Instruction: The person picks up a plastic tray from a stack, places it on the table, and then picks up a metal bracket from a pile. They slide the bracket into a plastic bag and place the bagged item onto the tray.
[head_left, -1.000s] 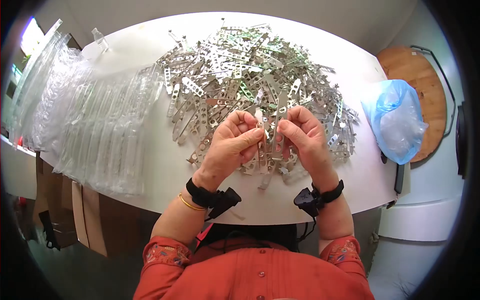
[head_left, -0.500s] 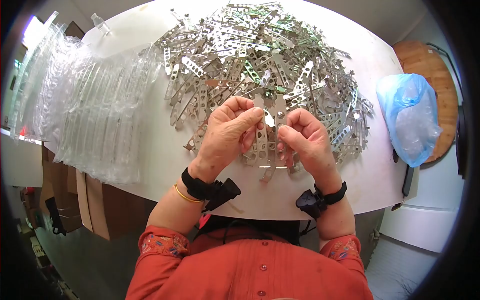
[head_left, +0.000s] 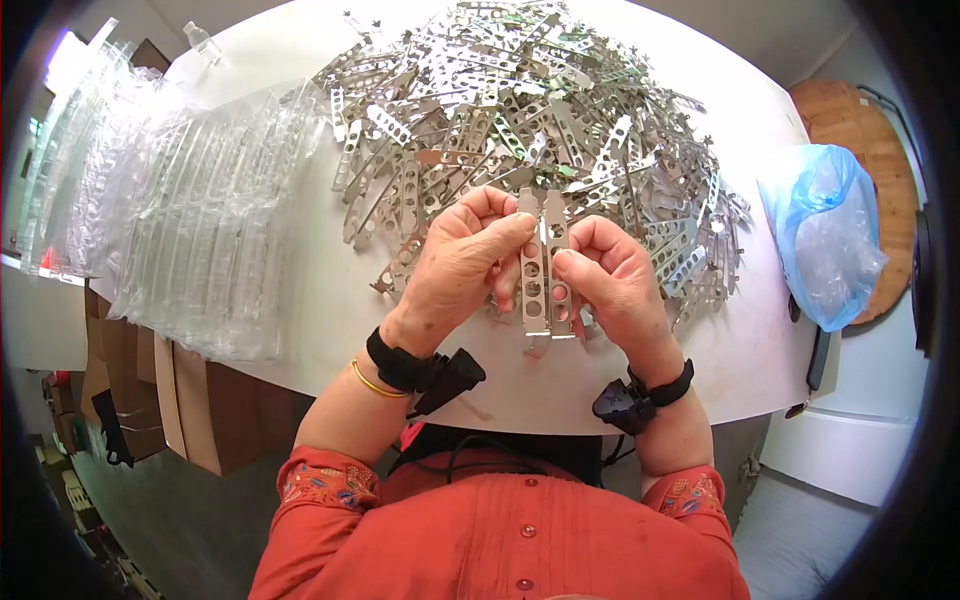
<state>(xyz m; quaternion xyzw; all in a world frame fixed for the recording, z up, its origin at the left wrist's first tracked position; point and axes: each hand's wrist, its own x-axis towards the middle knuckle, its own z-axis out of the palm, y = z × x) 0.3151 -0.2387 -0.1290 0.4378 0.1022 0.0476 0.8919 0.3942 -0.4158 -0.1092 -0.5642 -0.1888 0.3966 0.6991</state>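
Note:
My left hand (head_left: 467,250) pinches a perforated metal bracket (head_left: 533,285) between thumb and fingers. Another such bracket (head_left: 559,240) is pinched in my right hand (head_left: 612,272). Both strips stand side by side, close together, with a row of round holes and a bent tab at the lower end. My fingers cover parts of their upper halves and outer edges. Just beyond my hands spreads a large heap of loose metal brackets (head_left: 520,90), lying in all directions.
Stacked clear plastic trays (head_left: 205,230) stand on the white table (head_left: 330,385) at the left, near a small clear bottle (head_left: 203,42). A blue plastic bag (head_left: 825,235) lies at the right by a round wooden board (head_left: 880,130). Cardboard boxes (head_left: 215,410) sit below left.
The two brackets have come closer together, my left hand shifting slightly right with its one. My right hand has stayed almost in place.

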